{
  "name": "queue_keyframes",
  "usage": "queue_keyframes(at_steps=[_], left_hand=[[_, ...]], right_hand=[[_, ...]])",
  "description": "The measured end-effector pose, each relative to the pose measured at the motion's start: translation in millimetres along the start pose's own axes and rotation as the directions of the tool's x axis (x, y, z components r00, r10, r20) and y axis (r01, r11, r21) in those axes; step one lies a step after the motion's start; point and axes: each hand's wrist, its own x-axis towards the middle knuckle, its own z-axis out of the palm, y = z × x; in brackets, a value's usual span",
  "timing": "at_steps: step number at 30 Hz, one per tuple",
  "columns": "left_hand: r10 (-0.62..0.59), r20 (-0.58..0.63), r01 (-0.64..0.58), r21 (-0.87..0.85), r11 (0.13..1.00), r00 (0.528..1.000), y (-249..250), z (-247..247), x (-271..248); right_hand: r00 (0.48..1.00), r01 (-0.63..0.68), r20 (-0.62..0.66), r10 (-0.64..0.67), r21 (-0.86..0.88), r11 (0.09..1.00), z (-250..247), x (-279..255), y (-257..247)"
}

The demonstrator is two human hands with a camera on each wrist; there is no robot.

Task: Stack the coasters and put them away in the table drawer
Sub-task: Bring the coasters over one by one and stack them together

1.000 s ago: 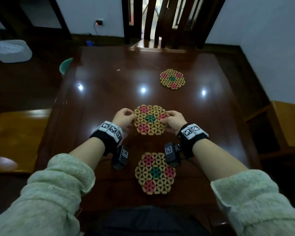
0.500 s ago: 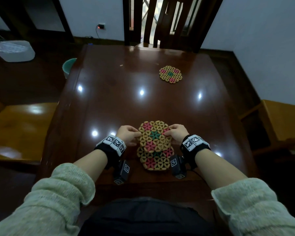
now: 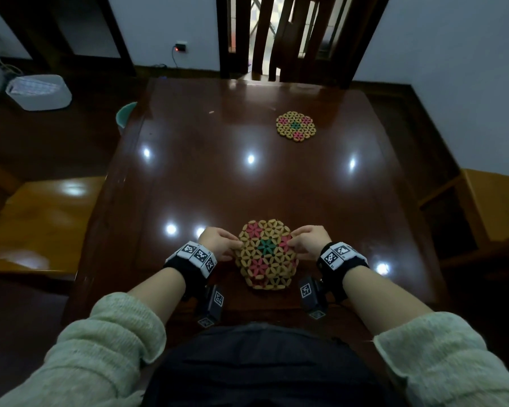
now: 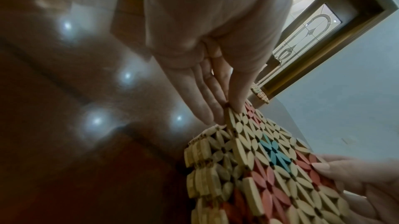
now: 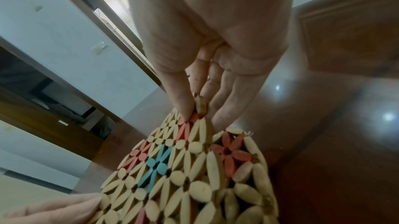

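Observation:
A hexagonal wooden bead coaster (image 3: 265, 249) with pink and teal flowers lies over a second coaster (image 3: 269, 282) near the table's front edge, almost covering it. My left hand (image 3: 218, 245) pinches its left edge, thumb above and fingers below (image 4: 207, 101). My right hand (image 3: 307, 242) pinches its right edge the same way (image 5: 194, 106). The lower coaster's rim (image 4: 200, 168) shows beneath in the left wrist view and its edge (image 5: 233, 152) in the right wrist view. A third coaster (image 3: 296, 126) lies alone at the table's far right.
The glossy dark wood table (image 3: 218, 171) reflects ceiling lights. A dark chair (image 3: 279, 39) stands at the far side, wooden benches (image 3: 41, 218) at both sides, a white box (image 3: 39, 91) on the floor at left. No drawer is visible.
Both hands carried the held coaster from mid-table toward me and brought it down over the near coaster, which it now nearly covers.

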Motion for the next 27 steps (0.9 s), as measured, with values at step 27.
queue_keyframes(at_steps=[27], left_hand=[[0.092, -0.091, -0.067, 0.254, 0.965, 0.992, -12, 17, -4]], right_hand=[[0.982, 0.026, -0.150, -0.113, -0.485, 0.874, 12, -7, 24]])
